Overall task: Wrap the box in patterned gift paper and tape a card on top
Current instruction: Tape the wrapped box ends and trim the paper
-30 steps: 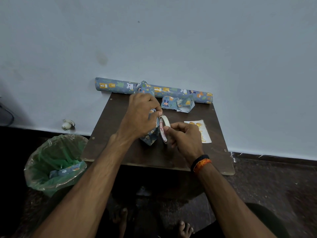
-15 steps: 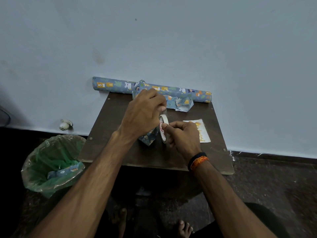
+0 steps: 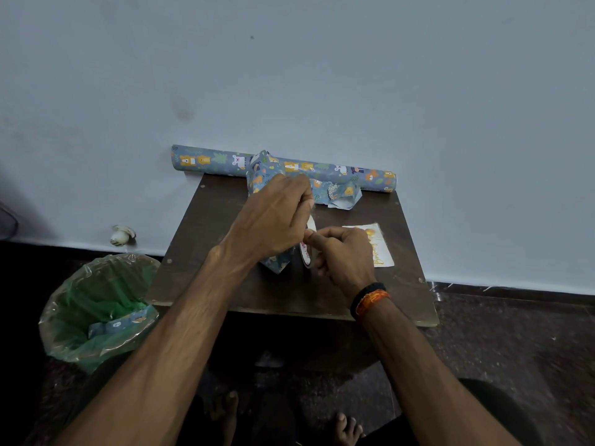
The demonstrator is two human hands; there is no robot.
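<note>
Both arms reach forward, left hand (image 3: 273, 220) and right hand (image 3: 343, 254) apparently curled, fingertips nearly meeting.

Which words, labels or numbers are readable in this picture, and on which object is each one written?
Card: gold handwriting-style text along its edge, too blurred to read with certainty.
Tape roll: red print on the inner ring, too small and partly hidden by the right hand.
Gift paper roll: only animal and leaf pictures, no words visible.
Nothing else carries text.

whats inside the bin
The bin holds a green liner and one scrap of patterned paper near its right side. Anything beneath the liner's folds is hidden.
</note>
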